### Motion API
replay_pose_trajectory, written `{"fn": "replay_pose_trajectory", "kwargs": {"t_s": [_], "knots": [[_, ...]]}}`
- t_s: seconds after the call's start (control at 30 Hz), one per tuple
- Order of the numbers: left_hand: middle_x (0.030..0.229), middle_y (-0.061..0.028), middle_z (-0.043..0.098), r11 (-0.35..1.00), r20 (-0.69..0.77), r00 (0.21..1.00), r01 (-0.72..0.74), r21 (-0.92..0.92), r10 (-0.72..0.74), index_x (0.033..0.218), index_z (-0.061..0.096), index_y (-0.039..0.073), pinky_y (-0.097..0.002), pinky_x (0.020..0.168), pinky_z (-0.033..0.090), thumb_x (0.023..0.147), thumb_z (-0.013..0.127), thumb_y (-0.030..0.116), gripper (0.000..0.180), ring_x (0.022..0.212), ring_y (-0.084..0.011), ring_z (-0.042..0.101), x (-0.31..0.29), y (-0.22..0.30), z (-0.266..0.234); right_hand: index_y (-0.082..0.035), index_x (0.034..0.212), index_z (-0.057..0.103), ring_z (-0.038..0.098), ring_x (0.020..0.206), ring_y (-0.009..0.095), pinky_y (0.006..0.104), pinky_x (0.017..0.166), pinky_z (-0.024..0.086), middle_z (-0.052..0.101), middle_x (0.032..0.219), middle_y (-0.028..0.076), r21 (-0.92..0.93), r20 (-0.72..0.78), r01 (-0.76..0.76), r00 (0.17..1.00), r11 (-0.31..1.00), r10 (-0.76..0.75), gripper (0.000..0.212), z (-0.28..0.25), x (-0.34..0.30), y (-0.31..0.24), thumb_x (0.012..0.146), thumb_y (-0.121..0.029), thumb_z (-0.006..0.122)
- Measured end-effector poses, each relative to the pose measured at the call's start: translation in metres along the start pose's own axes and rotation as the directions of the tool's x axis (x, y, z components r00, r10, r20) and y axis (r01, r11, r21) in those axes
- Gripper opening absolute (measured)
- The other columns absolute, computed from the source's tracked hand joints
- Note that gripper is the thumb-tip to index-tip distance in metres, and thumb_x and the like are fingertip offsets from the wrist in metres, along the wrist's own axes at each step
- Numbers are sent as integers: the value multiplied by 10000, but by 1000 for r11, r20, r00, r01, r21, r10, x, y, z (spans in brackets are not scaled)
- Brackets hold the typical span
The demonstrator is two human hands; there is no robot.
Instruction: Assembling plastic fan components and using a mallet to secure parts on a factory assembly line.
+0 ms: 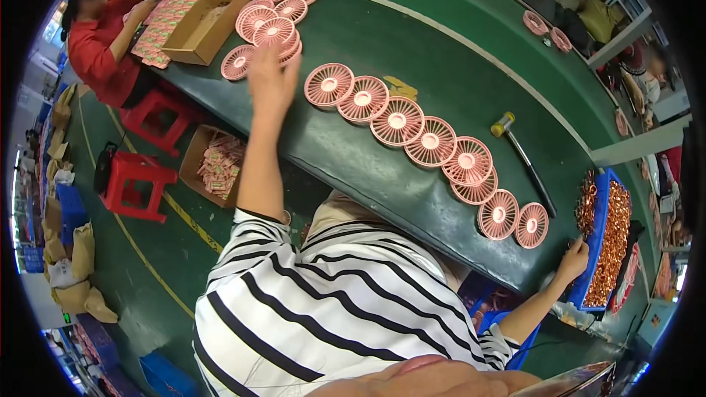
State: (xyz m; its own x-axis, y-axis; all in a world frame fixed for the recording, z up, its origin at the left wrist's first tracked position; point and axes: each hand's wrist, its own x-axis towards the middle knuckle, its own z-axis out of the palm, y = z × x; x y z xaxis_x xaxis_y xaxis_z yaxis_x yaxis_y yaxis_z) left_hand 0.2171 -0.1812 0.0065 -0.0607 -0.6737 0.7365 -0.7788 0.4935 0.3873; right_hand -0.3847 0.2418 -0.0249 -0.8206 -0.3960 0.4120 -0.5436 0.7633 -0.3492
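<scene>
My left hand (272, 84) reaches to a cluster of pink round fan grilles (257, 20) at the far left of the table. Its fingers stretch over the lower edge of one spoked grille (275, 30), thumb apart; it touches that grille without a visible grip. My right hand (576, 257) is at the table's right end, against a blue bin (586, 279) of small copper-coloured metal parts (612, 239). Its fingers are pressed together; what they hold, if anything, is too small to make out. Between my hands runs an overlapping row of pink grilles (397, 121).
A hammer (523, 158) with a yellow head lies behind the row. A loose heap of copper parts (587, 202) sits beside the bin. At far left stand an open cardboard box (206, 26) and a person in red (99, 51). Red stools (136, 184) are on the floor.
</scene>
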Motion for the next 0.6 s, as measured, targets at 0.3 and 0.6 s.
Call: {"fn": "replay_pose_trajectory", "kwargs": {"t_s": [0.3, 0.6], "knots": [[1064, -263, 642, 881, 179, 911, 285, 377, -372, 1237, 518, -12, -619, 778, 457, 856, 531, 590, 712, 992, -451, 622, 58, -59, 60, 4, 875, 662, 640, 786, 414, 502, 670, 492, 667, 860, 220, -251, 89, -2, 996, 968, 25, 317, -27, -24, -31, 893, -304, 589], [1193, -286, 579, 952, -174, 948, -232, 197, 267, 1265, 524, -22, -468, 965, 426, 764, 714, 151, 563, 1096, -427, 561, 66, -62, 52, -10, 898, 680, 580, 670, 64, 218, 605, 470, 647, 721, 11, 661, 125, -187, 982, 727, 138, 158, -30, -66, -100, 863, -162, 708]]}}
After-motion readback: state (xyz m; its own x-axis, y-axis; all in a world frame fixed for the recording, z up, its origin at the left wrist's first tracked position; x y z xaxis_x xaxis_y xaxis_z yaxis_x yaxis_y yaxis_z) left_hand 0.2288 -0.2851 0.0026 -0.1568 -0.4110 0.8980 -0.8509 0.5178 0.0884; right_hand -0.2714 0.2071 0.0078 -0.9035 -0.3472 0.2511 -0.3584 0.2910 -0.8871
